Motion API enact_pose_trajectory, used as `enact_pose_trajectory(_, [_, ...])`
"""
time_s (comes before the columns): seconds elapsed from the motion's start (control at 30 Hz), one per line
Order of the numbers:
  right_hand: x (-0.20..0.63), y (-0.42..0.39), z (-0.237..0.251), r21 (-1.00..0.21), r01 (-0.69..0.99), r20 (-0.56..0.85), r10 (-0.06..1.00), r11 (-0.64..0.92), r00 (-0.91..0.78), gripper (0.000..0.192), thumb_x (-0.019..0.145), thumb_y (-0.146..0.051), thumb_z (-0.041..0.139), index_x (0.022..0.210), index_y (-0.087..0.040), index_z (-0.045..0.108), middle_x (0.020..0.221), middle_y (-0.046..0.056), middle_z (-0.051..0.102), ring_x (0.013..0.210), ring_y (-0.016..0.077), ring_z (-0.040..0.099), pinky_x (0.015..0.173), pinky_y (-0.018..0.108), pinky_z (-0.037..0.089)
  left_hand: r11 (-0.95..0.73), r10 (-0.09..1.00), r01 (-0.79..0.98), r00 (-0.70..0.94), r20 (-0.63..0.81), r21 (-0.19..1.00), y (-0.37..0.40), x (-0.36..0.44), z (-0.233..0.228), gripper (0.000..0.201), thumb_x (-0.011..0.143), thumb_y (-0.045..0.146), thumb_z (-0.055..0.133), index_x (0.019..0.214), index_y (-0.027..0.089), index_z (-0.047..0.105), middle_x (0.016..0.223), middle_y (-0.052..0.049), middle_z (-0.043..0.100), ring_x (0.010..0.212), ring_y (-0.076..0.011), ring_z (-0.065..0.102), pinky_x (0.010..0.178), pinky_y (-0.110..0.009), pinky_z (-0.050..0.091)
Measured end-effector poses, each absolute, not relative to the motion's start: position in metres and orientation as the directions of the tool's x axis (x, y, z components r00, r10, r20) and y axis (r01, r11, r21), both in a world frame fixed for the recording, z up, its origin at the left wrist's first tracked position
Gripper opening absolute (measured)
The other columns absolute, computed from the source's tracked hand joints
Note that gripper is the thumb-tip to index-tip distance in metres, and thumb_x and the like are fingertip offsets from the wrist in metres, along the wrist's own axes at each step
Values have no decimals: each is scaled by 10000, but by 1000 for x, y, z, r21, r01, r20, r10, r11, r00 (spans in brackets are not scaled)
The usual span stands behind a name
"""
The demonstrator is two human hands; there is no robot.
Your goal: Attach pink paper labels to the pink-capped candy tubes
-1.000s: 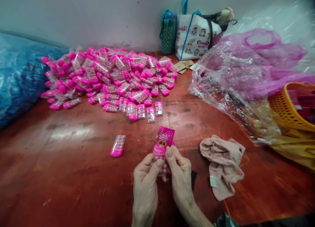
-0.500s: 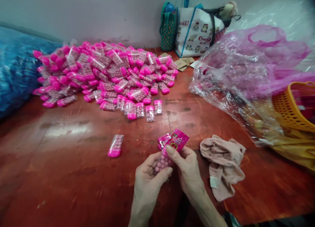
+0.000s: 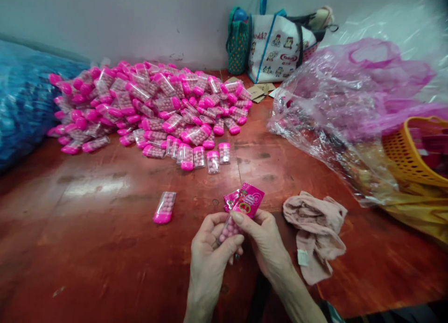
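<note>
Over the front of the table, my left hand [image 3: 212,248] is closed around a clear candy box [image 3: 229,230] filled with pink balls. My right hand [image 3: 264,239] pinches a bright pink printed label [image 3: 252,199] with its thumb, against the upper end of that box. Another glossy pink printed piece [image 3: 231,200] shows just behind the label; what it is joined to is hidden. The fingers cover much of the box. To the left, a single candy box [image 3: 164,207] with a pink cap lies apart on the table.
A large heap of pink-capped candy boxes [image 3: 150,99] fills the back left, beside a blue plastic bag [image 3: 28,103]. A pink cloth [image 3: 317,234] lies right of my hands. Further right are clear plastic bags [image 3: 322,108] and a yellow basket [image 3: 409,150]. A white tote bag [image 3: 273,50] stands behind.
The label has shifted slightly left and down with my right thumb, covering more of the candy box's upper end. Both hands keep their hold.
</note>
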State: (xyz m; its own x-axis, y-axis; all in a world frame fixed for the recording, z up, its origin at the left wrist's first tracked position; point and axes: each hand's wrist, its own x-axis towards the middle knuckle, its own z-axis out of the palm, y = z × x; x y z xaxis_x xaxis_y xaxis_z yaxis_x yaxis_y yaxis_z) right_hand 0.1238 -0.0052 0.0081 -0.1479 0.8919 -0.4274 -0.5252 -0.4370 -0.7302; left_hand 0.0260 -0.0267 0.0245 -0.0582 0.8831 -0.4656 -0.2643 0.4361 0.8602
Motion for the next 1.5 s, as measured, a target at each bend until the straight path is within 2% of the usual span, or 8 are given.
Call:
enact_pose_trajectory(0.2, [124, -8, 8, -766, -455, -410, 890, -455, -199, 216, 731, -297, 677, 670, -94, 631, 582, 30, 636, 416, 64, 516, 362, 148, 403, 439, 883, -267, -49, -467, 858, -27, 25, 27, 418, 712, 177, 633, 1059, 165, 399, 597, 22, 584, 441, -97, 513, 349, -160, 309])
enact_pose_trajectory(0.37, [133, -3, 12, -732, -501, -410, 886, -461, -217, 180, 727, -284, 681, 748, -111, 636, 614, 22, 634, 482, 100, 558, 405, 184, 445, 420, 901, -179, -40, -433, 890, -25, 26, 30, 413, 725, 159, 617, 1082, 176, 409, 627, 19, 594, 476, -84, 514, 385, -160, 319])
enact_pose_trajectory(0.43, [132, -3, 12, -722, -525, -416, 889, -451, -191, 196, 741, -301, 664, 702, -111, 633, 582, 15, 619, 456, 92, 542, 380, 175, 429, 413, 905, -156, -36, -423, 897, -25, 27, 31, 401, 733, 157, 610, 1082, 180, 414, 632, 19, 598, 488, -81, 516, 396, -160, 327])
enact_pose_trajectory(0.7, [121, -9, 7, -746, -484, -430, 886, -457, -173, 236, 736, -328, 667, 652, -116, 608, 554, 8, 603, 394, 73, 492, 338, 165, 381, 384, 903, -266, -94, -420, 884, -28, 32, 26, 426, 728, 172, 625, 1093, 175, 406, 601, 31, 575, 436, -71, 492, 364, -147, 301])
enact_pose_trajectory(0.9, [134, -5, 9, -782, -497, -335, 926, -376, -173, 239, 806, -359, 587, 764, -128, 636, 577, -10, 568, 471, 72, 477, 457, 187, 384, 323, 925, -362, -76, -373, 874, -22, 32, 22, 382, 767, 178, 597, 1101, 169, 414, 572, 26, 565, 425, -66, 473, 348, -131, 262])
enact_pose_trajectory(1.1, [129, -10, 6, -862, -401, -294, 950, -311, -105, 301, 834, -357, 544, 624, -147, 592, 560, -26, 509, 539, 93, 454, 569, 222, 384, 273, 919, -373, -169, -355, 887, -21, 33, 24, 371, 765, 165, 600, 1097, 165, 434, 568, 29, 558, 422, -60, 466, 349, -122, 282])
enact_pose_trajectory(1.37, [128, -9, 2, -824, -472, -286, 949, -313, -131, 271, 816, -367, 570, 666, -151, 637, 621, -3, 559, 594, 105, 494, 555, 210, 405, 264, 912, -370, -206, -356, 891, -22, 31, 24, 398, 753, 156, 611, 1107, 168, 430, 618, 22, 573, 445, -62, 490, 346, -119, 293])
enact_pose_trajectory(1.5, [128, -5, 7, -775, -521, -319, 933, -357, -164, 194, 744, -329, 660, 811, -147, 663, 589, -8, 593, 450, 84, 487, 433, 201, 408, 289, 915, -334, -180, -362, 897, -24, 32, 23, 431, 755, 171, 608, 1136, 170, 407, 613, 21, 576, 455, -72, 503, 356, -128, 309])
